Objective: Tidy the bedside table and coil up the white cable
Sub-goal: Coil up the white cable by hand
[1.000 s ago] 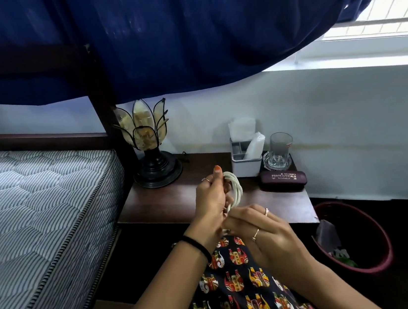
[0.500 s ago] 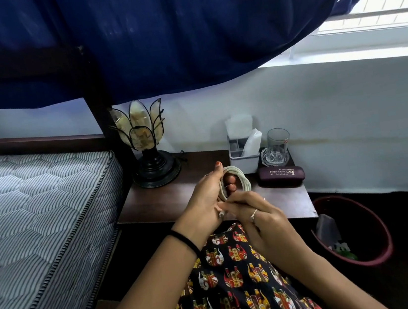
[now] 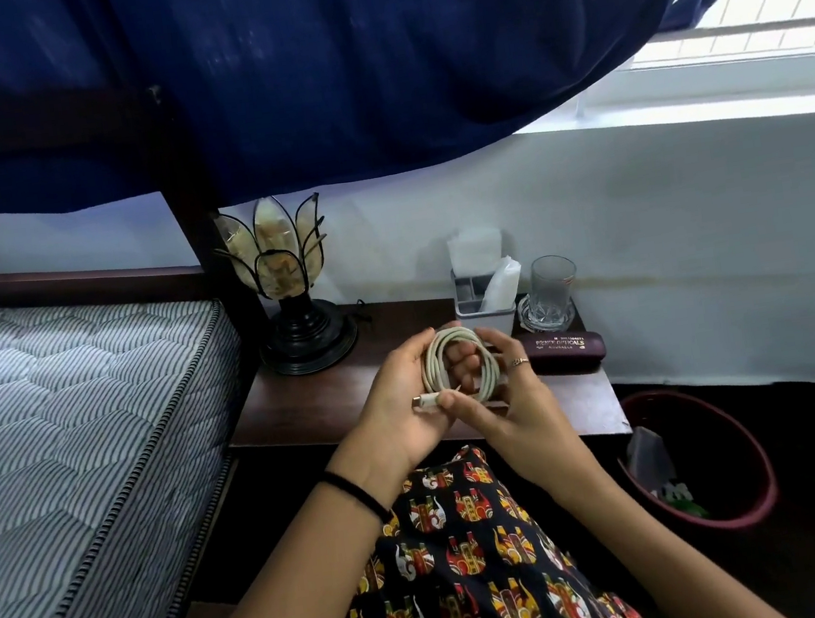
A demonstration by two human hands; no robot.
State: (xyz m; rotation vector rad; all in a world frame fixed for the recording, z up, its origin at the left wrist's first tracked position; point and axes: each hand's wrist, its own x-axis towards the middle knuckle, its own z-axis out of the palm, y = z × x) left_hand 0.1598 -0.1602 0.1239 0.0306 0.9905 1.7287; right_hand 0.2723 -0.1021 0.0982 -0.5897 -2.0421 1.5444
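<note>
White cable (image 3: 459,366) already wound into a neat coil, held above the bench (image 3: 334,401) with left hand (image 3: 397,403) and right hand (image 3: 505,399) fingers clamped on it; plug end loose, probably still to tuck. Glasses case (image 3: 563,348) reads "OPTICALS"; rest illegible.

**Both hands closed on the coil, held mid-air**

Left hand (image 3: 397,403): palm turned inward, fingers curled round the left side of the white cable (image 3: 459,366) loop, thumb on top. Right hand (image 3: 508,402): fingers wrap the loop's right side, thumb and forefinger pinch the plug end just below the grip. Forearms converge from below, wrists nearly touching.
</note>
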